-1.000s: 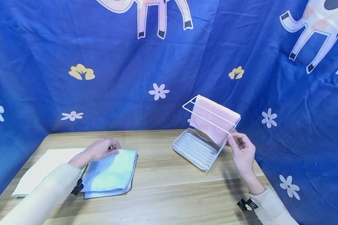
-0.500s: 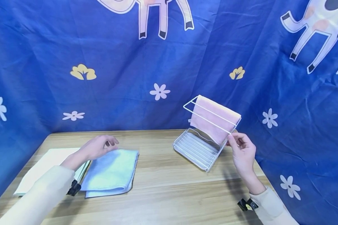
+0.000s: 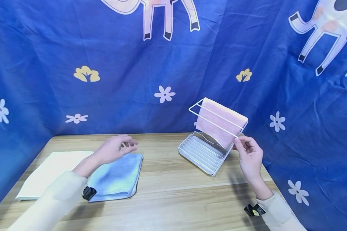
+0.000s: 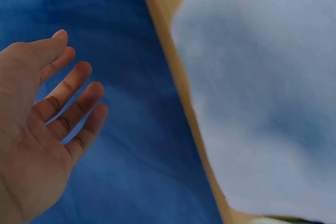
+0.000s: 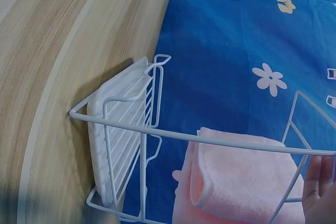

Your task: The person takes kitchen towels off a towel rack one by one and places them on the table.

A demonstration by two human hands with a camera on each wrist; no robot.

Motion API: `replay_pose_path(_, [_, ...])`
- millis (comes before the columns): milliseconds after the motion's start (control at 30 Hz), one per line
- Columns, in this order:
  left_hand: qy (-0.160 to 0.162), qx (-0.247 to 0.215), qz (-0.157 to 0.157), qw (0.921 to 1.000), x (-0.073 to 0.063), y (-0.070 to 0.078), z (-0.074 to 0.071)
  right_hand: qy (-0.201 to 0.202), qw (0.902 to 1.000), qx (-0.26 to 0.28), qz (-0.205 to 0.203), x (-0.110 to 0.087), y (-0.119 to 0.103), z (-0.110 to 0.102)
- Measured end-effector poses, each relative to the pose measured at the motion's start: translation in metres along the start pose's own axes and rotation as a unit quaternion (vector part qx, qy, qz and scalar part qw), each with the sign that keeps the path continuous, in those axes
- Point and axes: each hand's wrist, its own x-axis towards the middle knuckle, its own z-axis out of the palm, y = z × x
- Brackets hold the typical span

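Note:
My left hand (image 3: pixel 115 150) hovers over the far edge of a folded blue towel (image 3: pixel 118 179), fingers loosely extended and holding nothing. In the left wrist view, that hand (image 4: pixel 47 124) appears with its fingers spread apart, clear of the cloth. On the right stands a white wire rack (image 3: pixel 200 157) with a ribbed tray at its base. A folded pink towel (image 3: pixel 221 123) hangs over its upper bars. My right hand (image 3: pixel 251 157) pinches the rack's near upright between thumb and fingers. The right wrist view shows the pink towel (image 5: pixel 241 182) draped below the top bar.
A folded whitish-green towel (image 3: pixel 52 173) lies at the left of the wooden table (image 3: pixel 167 199), partly behind the left forearm. A blue curtain (image 3: pixel 127 80) with flowers and animal figures surrounds the table at the back and sides.
My left hand has lifted off the blue towel, drawn back slightly to the left, then moved to the right above it. My right hand keeps its hold on the rack.

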Motion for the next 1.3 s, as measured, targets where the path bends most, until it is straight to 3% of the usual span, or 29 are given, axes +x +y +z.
replay_pose_path(333, [0.023, -0.055, 0.033, 0.9977, 0.026, 0.043, 0.013, 0.004, 1.0000, 0.005, -0.005, 0.000, 0.000, -0.001])
replay_pose_path(667, [0.067, -0.098, 0.087, 0.9892, 0.055, 0.088, 0.022, 0.003, 0.9999, 0.012, -0.005, 0.000, 0.000, 0.000])
replay_pose_path(1000, [0.092, -0.092, 0.153, 0.9796, 0.087, 0.125, 0.016, 0.000, 0.9999, 0.011, -0.007, 0.001, 0.000, 0.000])
replay_pose_path(1300, [0.103, -0.069, 0.175, 0.9767, 0.111, 0.154, 0.013, 0.007, 1.0000, 0.004, 0.005, -0.001, -0.001, 0.000])
